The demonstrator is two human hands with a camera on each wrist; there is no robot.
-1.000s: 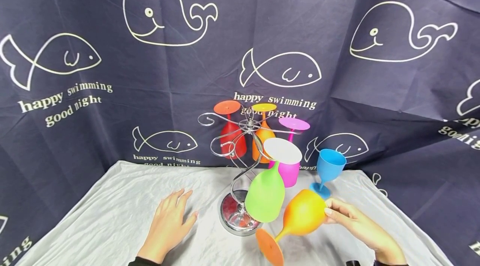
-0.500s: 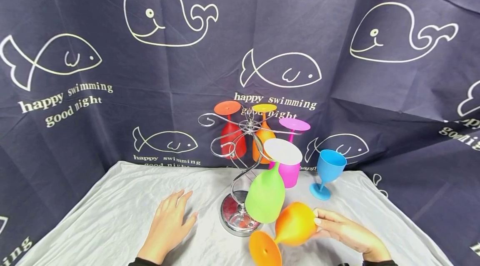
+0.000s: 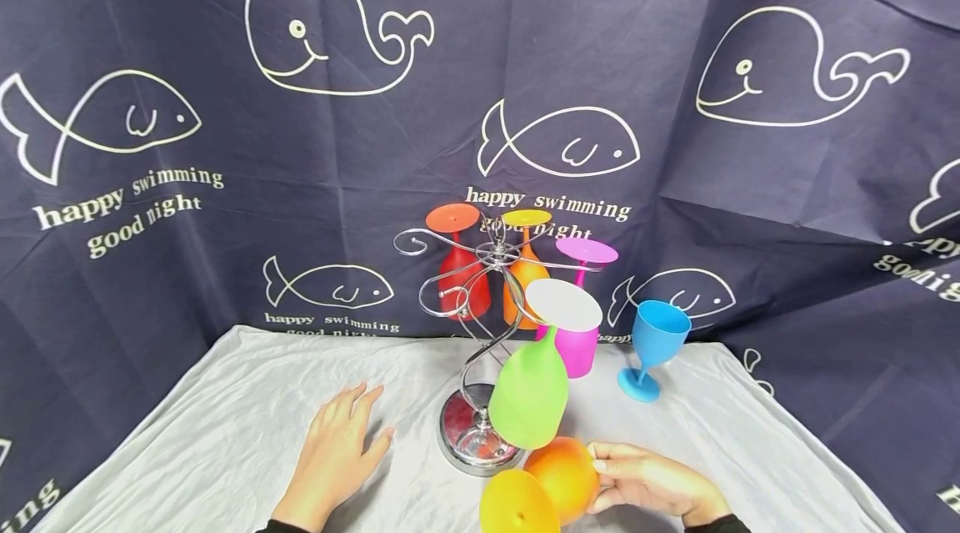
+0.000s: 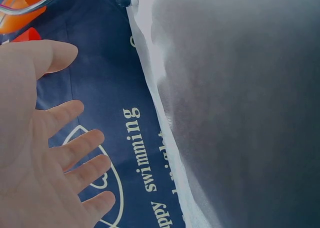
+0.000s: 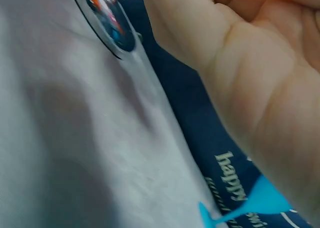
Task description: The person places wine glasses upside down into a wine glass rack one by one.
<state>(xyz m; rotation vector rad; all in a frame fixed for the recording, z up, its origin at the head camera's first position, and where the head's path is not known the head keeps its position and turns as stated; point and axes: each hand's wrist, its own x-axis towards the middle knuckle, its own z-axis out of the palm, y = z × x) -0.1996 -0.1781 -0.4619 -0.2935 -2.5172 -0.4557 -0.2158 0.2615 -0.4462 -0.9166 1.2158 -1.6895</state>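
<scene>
So the right hand [image 3: 645, 479] had the orange cup [image 3: 570, 479] pinched by its bowl near the rim, fingertips on the side. That cup was tipped over, its yellow-orange foot [image 3: 519, 504] pointing back toward the person, right by the near side of the metal rack [image 3: 497, 253]. It sat just below the green cup [image 3: 530, 399] in the head view; couldn't tell if those two touched.

The left hand [image 3: 333, 450] was well apart from the right one, over on the left of the rack, fingers loosely spread above or on the white cloth [image 3: 187, 450], can't say which.

The rack had the green one plus a red cup [image 3: 465, 291], a second orange cup [image 3: 525, 287] and a pink cup [image 3: 579, 354], all hanging upside down. A blue cup [image 3: 660, 333] stood upright on the cloth off to the right, in front of a dark whale-and-fish curtain [image 3: 360, 183].
</scene>
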